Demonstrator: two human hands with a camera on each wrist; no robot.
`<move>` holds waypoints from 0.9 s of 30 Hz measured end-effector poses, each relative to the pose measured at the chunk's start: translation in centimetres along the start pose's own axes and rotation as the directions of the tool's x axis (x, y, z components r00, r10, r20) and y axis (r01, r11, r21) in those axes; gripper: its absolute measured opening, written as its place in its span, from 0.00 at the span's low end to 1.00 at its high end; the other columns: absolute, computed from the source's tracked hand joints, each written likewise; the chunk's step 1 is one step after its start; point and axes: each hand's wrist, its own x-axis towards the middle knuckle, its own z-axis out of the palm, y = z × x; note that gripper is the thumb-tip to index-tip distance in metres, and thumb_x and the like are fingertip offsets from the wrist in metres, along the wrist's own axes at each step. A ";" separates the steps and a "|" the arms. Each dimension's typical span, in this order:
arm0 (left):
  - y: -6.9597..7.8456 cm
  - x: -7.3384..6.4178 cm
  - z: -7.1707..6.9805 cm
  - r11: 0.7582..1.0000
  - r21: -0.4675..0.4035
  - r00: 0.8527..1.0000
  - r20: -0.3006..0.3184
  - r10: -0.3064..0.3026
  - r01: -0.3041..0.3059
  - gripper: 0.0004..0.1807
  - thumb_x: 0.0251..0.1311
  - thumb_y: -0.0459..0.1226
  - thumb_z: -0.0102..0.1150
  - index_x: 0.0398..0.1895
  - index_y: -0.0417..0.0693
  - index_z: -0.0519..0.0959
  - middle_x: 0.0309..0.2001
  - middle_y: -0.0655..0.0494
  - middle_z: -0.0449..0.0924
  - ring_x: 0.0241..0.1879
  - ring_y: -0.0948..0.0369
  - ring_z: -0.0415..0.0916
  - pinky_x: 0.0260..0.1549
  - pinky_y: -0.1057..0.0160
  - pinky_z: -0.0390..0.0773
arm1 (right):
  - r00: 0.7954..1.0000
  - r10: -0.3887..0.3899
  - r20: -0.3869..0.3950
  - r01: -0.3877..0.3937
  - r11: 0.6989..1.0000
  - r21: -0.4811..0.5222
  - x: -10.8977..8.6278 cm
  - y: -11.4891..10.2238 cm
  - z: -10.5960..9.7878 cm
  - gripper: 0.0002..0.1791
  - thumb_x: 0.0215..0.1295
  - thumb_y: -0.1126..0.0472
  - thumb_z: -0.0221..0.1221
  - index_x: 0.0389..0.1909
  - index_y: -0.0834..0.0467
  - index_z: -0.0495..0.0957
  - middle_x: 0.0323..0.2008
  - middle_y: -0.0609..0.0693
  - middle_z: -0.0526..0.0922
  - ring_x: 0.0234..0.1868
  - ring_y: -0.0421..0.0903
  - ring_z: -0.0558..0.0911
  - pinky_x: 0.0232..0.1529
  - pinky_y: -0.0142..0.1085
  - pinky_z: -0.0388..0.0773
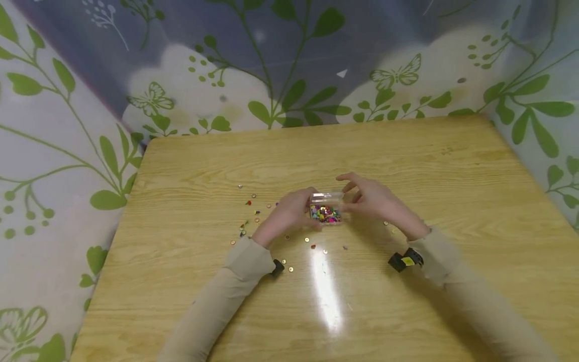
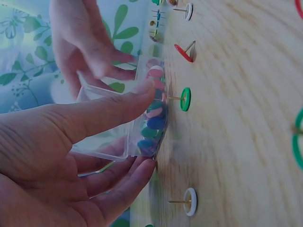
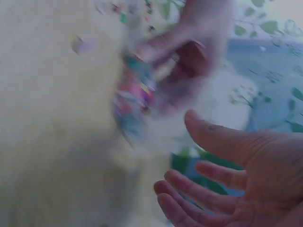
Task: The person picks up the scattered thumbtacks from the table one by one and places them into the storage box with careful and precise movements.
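Now: left hand (image 1: 291,208) pinching one clear box (image 1: 327,223), lid (image 1: 326,197) raised.
Grip taken at the box's left end; long axis running left to right between the hands; coloured thumbtacks (image 1: 324,213) inside; contact with the wooden table (image 1: 135,281) uncertain. Right hand (image 1: 373,198), fingers loosely spread, holding nothing, just off the right end; left hand the nearer. Outward: loose thumbtacks (image 1: 306,240), scattered mostly leftward and on the near side.

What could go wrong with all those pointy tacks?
The clear box has its lid open, so if the left hand tips it, tacks might spill out. A green tack on the table stands point up, so it could prick a finger brushing past.
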 end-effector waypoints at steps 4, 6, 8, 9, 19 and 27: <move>0.0 -0.1 0.1 1.000 -0.025 1.000 0.010 -0.014 0.014 0.31 0.46 0.42 0.81 0.53 0.48 0.75 0.36 0.53 0.77 0.32 0.59 0.68 0.30 0.64 0.72 | 0.994 -0.037 -0.102 0.034 0.999 -0.023 -1.8 0.4 -2.5 0.28 0.70 0.55 0.64 0.68 0.58 0.72 0.57 0.62 0.81 0.51 0.59 0.84 0.48 0.52 0.82; 0.0 -0.1 0.1 0.999 -0.027 1.000 0.009 -0.021 0.021 0.30 0.46 0.42 0.81 0.51 0.48 0.75 0.36 0.53 0.77 0.33 0.59 0.69 0.32 0.63 0.73 | 0.985 -0.066 -0.162 0.060 0.997 -0.038 -2.9 0.6 -3.6 0.24 0.71 0.56 0.63 0.64 0.58 0.75 0.55 0.61 0.83 0.50 0.58 0.83 0.49 0.52 0.82; 0.0 -0.1 0.1 0.999 -0.026 1.000 0.005 -0.022 0.022 0.31 0.46 0.42 0.81 0.51 0.48 0.75 0.38 0.54 0.78 0.35 0.58 0.71 0.35 0.62 0.74 | 0.968 -0.088 -0.235 0.078 0.996 -0.051 -4.1 0.8 -4.5 0.20 0.72 0.56 0.63 0.61 0.57 0.78 0.53 0.58 0.84 0.49 0.55 0.83 0.48 0.51 0.82; 0.0 -0.1 0.1 0.999 -0.028 1.000 0.006 -0.023 0.024 0.30 0.46 0.42 0.81 0.51 0.48 0.75 0.38 0.55 0.78 0.36 0.58 0.72 0.36 0.62 0.75 | 0.957 -0.099 -0.271 0.085 0.994 -0.063 -4.7 0.9 -4.8 0.18 0.72 0.57 0.63 0.59 0.56 0.79 0.52 0.56 0.85 0.49 0.54 0.83 0.48 0.50 0.82; -0.2 0.0 0.1 0.999 -0.047 1.000 0.014 -0.025 0.026 0.33 0.44 0.42 0.82 0.54 0.48 0.76 0.44 0.55 0.80 0.41 0.57 0.75 0.44 0.59 0.78 | 0.900 -0.265 -0.346 0.144 0.930 -0.337 -10.6 2.9 -4.6 0.10 0.59 0.65 0.72 0.41 0.54 0.86 0.36 0.45 0.87 0.34 0.42 0.83 0.34 0.41 0.82; -0.2 0.1 0.0 0.999 -0.044 1.000 0.018 -0.022 0.023 0.34 0.45 0.42 0.82 0.56 0.47 0.76 0.43 0.54 0.80 0.40 0.57 0.74 0.43 0.59 0.78 | 0.989 -0.089 -0.122 0.038 0.929 -0.368 -15.2 5.7 -3.7 0.13 0.53 0.62 0.75 0.37 0.53 0.82 0.27 0.36 0.81 0.26 0.34 0.77 0.24 0.32 0.74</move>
